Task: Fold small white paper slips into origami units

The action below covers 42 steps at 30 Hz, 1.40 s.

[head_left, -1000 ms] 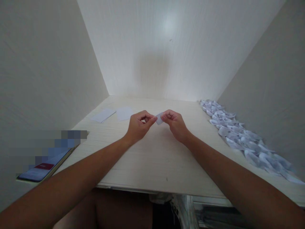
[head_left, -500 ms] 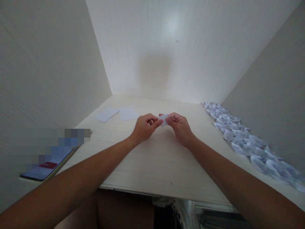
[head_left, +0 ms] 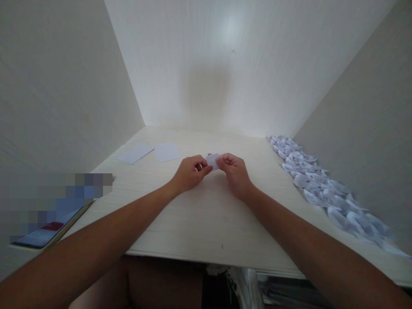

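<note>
A small folded piece of white paper (head_left: 212, 161) is held up between my two hands, a little above the table. My left hand (head_left: 190, 172) pinches its lower left edge between thumb and fingers. On the other side, my right hand (head_left: 234, 172) grips the right edge, its thumb lying on the face of the paper. Fingertips partly show behind the upper edge; the back of the paper is hidden.
Flat white paper sheets (head_left: 166, 152) and a second stack (head_left: 137, 154) lie at the back left of the table (head_left: 180, 227). Many folded paper pieces (head_left: 322, 184) line the right wall. A phone (head_left: 48, 231), partly pixelated, rests at the left. Walls enclose three sides.
The whole view has shifted slightly, so everything sits a bit further left. More of the paper's face shows between my hands, and my left fingers have moved down its left edge.
</note>
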### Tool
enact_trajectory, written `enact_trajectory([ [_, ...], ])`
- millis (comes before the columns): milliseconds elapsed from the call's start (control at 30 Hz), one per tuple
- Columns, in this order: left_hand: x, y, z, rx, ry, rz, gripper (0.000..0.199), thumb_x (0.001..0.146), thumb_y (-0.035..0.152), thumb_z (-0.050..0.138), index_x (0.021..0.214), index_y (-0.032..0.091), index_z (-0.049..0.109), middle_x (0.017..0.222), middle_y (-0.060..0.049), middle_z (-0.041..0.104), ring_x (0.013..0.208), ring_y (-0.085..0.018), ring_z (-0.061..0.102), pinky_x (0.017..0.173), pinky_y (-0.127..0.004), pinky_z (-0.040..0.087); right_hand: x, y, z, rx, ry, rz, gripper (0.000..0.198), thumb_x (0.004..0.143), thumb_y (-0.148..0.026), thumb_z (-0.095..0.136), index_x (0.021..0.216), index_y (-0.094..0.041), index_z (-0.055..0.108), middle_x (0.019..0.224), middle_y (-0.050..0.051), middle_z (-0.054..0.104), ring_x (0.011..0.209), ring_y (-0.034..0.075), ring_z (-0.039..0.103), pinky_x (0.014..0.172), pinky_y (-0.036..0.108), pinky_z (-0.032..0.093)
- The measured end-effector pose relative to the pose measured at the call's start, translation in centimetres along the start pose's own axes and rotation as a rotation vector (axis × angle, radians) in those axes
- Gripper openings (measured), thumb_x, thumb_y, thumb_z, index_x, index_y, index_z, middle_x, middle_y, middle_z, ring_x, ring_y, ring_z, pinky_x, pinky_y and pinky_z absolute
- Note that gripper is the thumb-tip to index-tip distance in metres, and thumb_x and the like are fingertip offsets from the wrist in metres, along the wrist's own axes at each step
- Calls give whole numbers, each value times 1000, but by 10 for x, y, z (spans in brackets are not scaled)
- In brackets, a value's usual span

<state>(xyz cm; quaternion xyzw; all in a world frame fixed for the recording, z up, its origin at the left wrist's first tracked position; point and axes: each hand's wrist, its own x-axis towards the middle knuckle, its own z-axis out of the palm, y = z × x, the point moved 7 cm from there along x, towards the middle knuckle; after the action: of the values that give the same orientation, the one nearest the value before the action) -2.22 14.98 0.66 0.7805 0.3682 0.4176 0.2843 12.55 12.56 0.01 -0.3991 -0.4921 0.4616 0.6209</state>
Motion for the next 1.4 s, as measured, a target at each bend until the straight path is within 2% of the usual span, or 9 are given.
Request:
enact_trajectory([
  [333,-8,-9,14,-126,-125,-177,44,83,56,61,60,20,52,51,5,45,49,-10,36,51,-26,25,-4,20,-3,-2,110,116,18,69,-36,78,69,-21,67,74,0,69,68,15,59,73,33,47],
  [467,-6,-12,15,-55,-94,-158,43,82,52,61,56,20,49,51,6,42,53,-11,36,54,-27,24,-4,23,-6,-15,145,117,19,66,-34,78,66,-20,66,63,-3,62,61,12,51,65,30,40],
  [767,-21,8,16,-74,-104,-144,33,81,42,62,59,17,62,52,4,50,56,-13,41,57,-27,28,-18,20,-4,-32,238,129,17,70,-30,75,66,-16,67,64,-3,62,65,12,53,67,27,43],
  [833,-35,16,15,-105,-125,-158,34,80,45,63,62,16,65,51,4,50,55,-12,40,56,-26,27,-35,21,0,-45,263,149,16,77,-28,75,72,-14,69,72,-1,66,71,14,58,71,28,48],
  [900,-52,24,14,-140,-159,-178,35,78,48,63,64,15,67,52,4,51,54,-12,41,55,-26,28,-57,21,5,-51,291,181,19,88,-31,73,94,-13,72,94,5,71,85,17,65,79,33,54],
  [1033,-93,47,11,-204,-271,-237,38,77,50,63,72,13,70,55,3,54,48,-10,39,48,-24,27,-97,8,5,-21,421,239,37,98,-37,65,130,-18,62,133,10,63,111,25,66,91,45,59],
  [1233,-159,92,-25,-193,-341,-235,36,73,50,70,73,13,71,51,3,54,45,-10,44,46,-22,31,-170,-37,-21,151,636,240,35,98,-35,65,128,-17,62,129,10,64,109,24,67,91,45,59],
  [1333,-194,118,-47,-165,-335,-217,37,76,52,68,71,15,69,49,4,51,44,-10,44,45,-22,33,-242,-49,-18,263,625,186,12,84,-26,75,91,-17,71,99,6,72,91,20,67,72,29,57],
  [1400,-223,139,-55,-153,-360,-204,37,79,52,68,75,15,70,53,3,55,46,-12,47,46,-23,36,-300,-48,-8,329,603,157,13,76,-27,77,79,-17,69,85,3,71,78,17,66,64,25,53],
])
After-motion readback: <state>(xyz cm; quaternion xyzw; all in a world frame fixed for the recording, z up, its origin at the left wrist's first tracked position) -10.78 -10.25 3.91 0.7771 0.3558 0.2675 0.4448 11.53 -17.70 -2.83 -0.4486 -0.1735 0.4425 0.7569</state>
